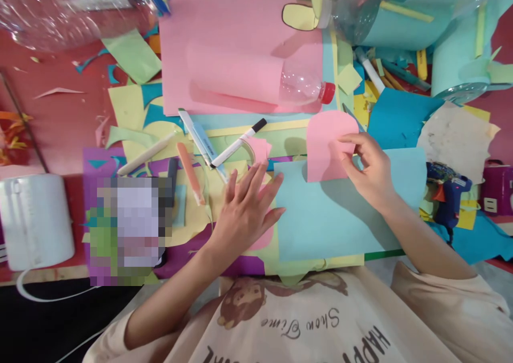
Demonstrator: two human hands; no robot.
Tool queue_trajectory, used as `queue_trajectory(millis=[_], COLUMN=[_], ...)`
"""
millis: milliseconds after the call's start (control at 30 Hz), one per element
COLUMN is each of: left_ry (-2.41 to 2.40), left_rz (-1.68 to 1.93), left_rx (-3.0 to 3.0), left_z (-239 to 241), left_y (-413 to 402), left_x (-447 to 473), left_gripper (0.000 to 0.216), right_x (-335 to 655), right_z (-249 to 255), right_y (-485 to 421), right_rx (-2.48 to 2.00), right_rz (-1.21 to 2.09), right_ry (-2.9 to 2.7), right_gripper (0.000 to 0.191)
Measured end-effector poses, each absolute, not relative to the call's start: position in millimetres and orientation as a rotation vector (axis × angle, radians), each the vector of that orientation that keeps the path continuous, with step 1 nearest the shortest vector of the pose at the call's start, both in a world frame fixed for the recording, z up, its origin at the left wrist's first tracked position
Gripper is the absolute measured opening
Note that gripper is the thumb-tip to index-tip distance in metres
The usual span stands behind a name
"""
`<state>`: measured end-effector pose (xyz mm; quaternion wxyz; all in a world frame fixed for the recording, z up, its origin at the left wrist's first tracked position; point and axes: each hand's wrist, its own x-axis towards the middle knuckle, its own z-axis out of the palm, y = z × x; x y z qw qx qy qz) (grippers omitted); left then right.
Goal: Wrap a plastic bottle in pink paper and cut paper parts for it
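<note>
Two bare hands are over the paper-strewn surface. The right hand (371,168) is pinched nearly closed, thumb and forefinger holding the edge of a pink arch-shaped paper piece (324,149), which lies toward nine to ten o'clock from it. That piece has its long axis running roughly twelve to six, rounded end at twelve. The right hand is the nearer one; from the left hand (244,208) the arch sits at about two o'clock. The left hand is spread palm down, fingers apart, over pink paper scraps (260,148); whether it presses on them I cannot tell.

Just under the arch's straight end, a light-blue sheet (320,229) spreads toward six. At twelve from the left hand is a black-capped marker (238,144); any print on it is too small to read. Farther off, toward eleven from the right hand, a pink-wrapped plastic bottle (300,82) lies along nine to three, red cap at three. A blue glue gun (449,197) sits between three and four.

The shirt (304,299) reads, upside down, "Show Time" and "HAPPY"; another word is cut off.
</note>
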<state>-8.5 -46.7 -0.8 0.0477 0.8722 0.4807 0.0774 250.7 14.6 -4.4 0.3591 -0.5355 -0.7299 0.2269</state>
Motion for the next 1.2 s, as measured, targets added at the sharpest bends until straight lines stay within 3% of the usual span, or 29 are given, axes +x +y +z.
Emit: queue_trajectory(millis=[267,633,933,1200], left_ry=[1.362,1.504,1.241,1.207], left_rz=[0.561,0.368,0.396,0.331], left_rx=[2.601,2.605,2.713,2.676], left_z=[-2.5,-10.0,1.2,-16.5], left_y=[-38.3,-30.6,-19.7,-17.5], left_x=[-3.1,-5.3,7.5,25.0], left_gripper=[0.038,0.036,0.032,0.045], right_x=[254.5,217.7,208.6,209.2], right_z=[-1.6,-6.9,-18.3,-17.2], right_y=[20.2,42.9,51.8,52.5], right_rx=[-1.364,-1.265,-1.237,-1.183], right_rz=[0.579,0.883,0.799,0.781], right_ry=[-1.854,-1.906,-2.059,-2.111], right_gripper=[0.025,0.034,0.044,0.047])
